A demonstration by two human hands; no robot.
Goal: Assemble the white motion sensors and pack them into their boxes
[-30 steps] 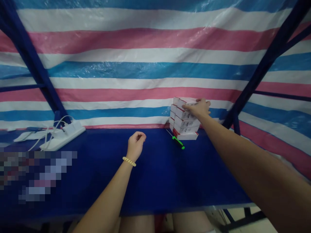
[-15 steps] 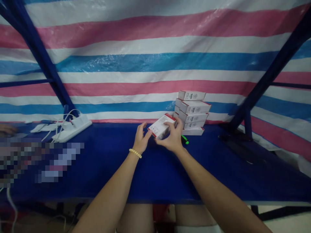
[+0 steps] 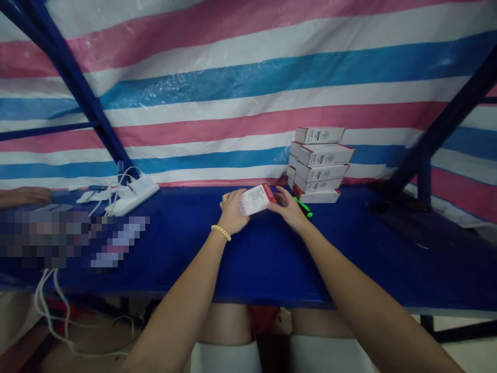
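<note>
I see the left hand curled firmly round one end of a flat-sided white cardboard box, tilted above the smooth blue tabletop. The right hand curves its half-spread fingers by the red end; I can't tell whether they grip it. Rightward, crisp-edged cartons stand stacked behind a green-and-black handle.

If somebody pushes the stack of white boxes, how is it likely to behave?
The stack would probably shift piece by piece, since no band or wrap shows around it. Its top box may slide off first, as it sits alone on its layer. The boxes seem stiff: their edges look straight.
</note>
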